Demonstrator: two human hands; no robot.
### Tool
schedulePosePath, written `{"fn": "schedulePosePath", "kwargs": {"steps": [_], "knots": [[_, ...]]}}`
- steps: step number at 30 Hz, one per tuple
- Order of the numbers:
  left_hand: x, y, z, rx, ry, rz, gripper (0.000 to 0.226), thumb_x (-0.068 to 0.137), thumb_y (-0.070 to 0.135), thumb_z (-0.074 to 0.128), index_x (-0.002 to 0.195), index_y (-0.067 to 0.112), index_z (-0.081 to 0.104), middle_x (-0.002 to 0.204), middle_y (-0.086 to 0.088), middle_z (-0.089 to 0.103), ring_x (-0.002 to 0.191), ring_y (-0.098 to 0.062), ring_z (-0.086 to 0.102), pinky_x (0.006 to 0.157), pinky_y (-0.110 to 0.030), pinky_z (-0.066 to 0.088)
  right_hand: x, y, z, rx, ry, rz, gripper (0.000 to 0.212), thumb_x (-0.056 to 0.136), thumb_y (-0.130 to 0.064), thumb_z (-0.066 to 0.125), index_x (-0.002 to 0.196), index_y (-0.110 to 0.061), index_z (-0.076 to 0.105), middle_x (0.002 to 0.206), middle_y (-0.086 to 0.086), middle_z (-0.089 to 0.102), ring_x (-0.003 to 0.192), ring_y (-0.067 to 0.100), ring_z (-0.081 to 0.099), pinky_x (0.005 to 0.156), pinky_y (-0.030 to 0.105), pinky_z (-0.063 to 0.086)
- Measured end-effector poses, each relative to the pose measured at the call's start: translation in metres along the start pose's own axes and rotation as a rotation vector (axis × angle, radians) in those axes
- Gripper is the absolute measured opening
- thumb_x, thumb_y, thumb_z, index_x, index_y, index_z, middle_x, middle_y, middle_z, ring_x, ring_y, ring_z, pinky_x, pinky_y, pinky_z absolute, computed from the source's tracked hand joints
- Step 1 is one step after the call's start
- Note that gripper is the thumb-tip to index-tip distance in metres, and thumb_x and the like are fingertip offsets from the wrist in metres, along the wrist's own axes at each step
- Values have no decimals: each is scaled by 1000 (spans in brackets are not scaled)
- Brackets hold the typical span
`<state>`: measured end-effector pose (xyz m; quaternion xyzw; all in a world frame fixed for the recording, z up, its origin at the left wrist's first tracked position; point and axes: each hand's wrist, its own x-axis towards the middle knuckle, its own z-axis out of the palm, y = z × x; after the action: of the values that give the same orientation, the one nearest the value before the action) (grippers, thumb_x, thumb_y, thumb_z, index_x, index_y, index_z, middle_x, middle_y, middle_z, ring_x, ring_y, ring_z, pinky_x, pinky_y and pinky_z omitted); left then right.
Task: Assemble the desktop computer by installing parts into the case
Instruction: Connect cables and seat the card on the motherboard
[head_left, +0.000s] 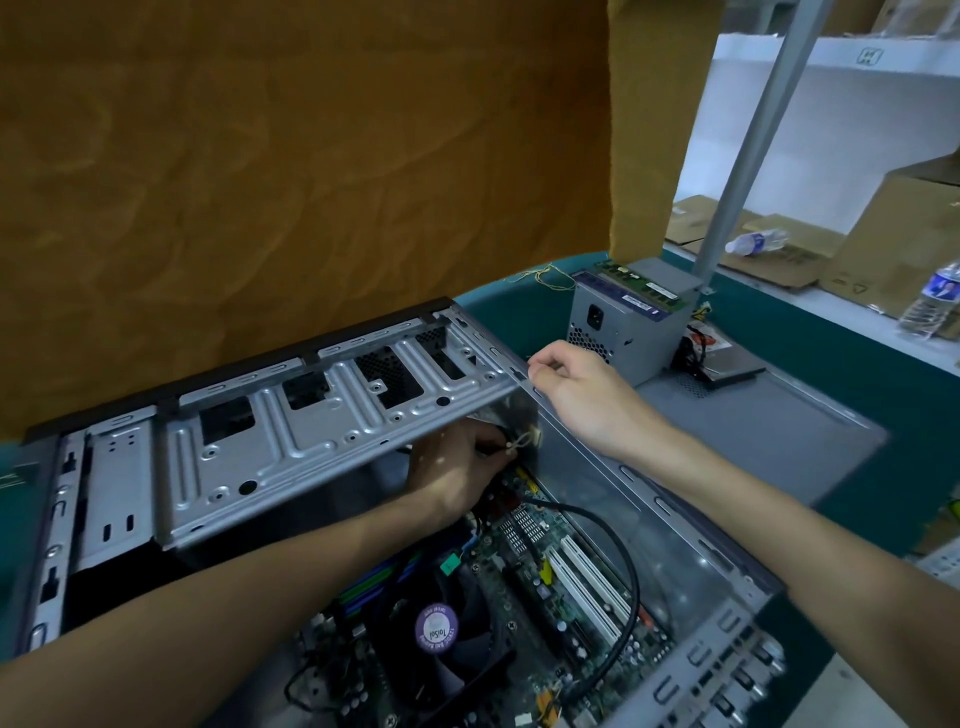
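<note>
Place: on the green bench (519, 291), we work over an open computer case (649, 509) lying on its side.
Case: its open side faces up at us, with the motherboard (524, 587) flat on its floor.
Drive cage: a grey metal drive cage (311, 431) stands tilted up at the far end of the case, over the motherboard's far edge.
Right hand: our right hand (576, 389) is at the cage's right corner, fingers (540, 364) curled and pinching its edge.
Left hand: our left hand (457, 467) reaches under the raised cage, inside the case; its fingers pinch a small pale connector (524, 439) with thin wires.
Cooler: a black fan with a purple label (436, 629) sits on the motherboard at the near end of the case.
Cable: a black cable (618, 540) arcs above the white expansion slots (587, 582).
Power supply: a grey power supply (618, 327) stands beyond the case, apart from it, with a memory stick (639, 283) lying on top.
Panel: a grey side panel (779, 415) lies flat just right of the case.
Bottles: two plastic bottles (935, 301) are far right of the case, near cardboard boxes (893, 244).
</note>
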<state>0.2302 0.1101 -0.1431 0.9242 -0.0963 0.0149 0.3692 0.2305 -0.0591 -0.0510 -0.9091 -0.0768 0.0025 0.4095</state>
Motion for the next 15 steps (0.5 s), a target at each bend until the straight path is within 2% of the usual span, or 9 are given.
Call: {"fn": "schedulePosePath", "kwargs": {"steps": [2, 6, 10, 15], "knots": [[1, 0, 0, 4, -12, -7, 11, 94, 41, 68, 91, 35, 77, 88, 16, 74, 78, -5, 67, 78, -33, 57, 0, 0, 0, -5, 7, -7, 16, 105, -34, 47, 94, -34, 58, 86, 0, 70, 84, 23, 66, 83, 42, 51], [0, 0, 1, 1, -5, -9, 11, 94, 40, 70, 91, 33, 78, 88, 15, 75, 78, -4, 67, 77, -31, 57, -1, 0, 0, -7, 8, -9, 17, 105, -33, 47, 93, -34, 58, 90, 5, 71, 89, 26, 66, 86, 42, 51], [-1, 0, 3, -63, 32, -26, 18, 92, 35, 72, 75, 39, 72, 77, 18, 72, 75, -5, 67, 73, -30, 56, -1, -2, 0, 4, 5, -3, 17, 105, -32, 47, 92, -34, 57, 92, 8, 72, 91, 29, 66, 88, 44, 51], [-3, -1, 9, -74, 91, -19, 28, 94, 32, 72, 69, 41, 65, 69, 24, 64, 72, -2, 63, 63, -23, 42, -1, -3, 0, 3, 6, -2, 18, 105, -32, 47, 91, -33, 57, 93, 9, 72, 92, 30, 66, 89, 45, 51]]}}
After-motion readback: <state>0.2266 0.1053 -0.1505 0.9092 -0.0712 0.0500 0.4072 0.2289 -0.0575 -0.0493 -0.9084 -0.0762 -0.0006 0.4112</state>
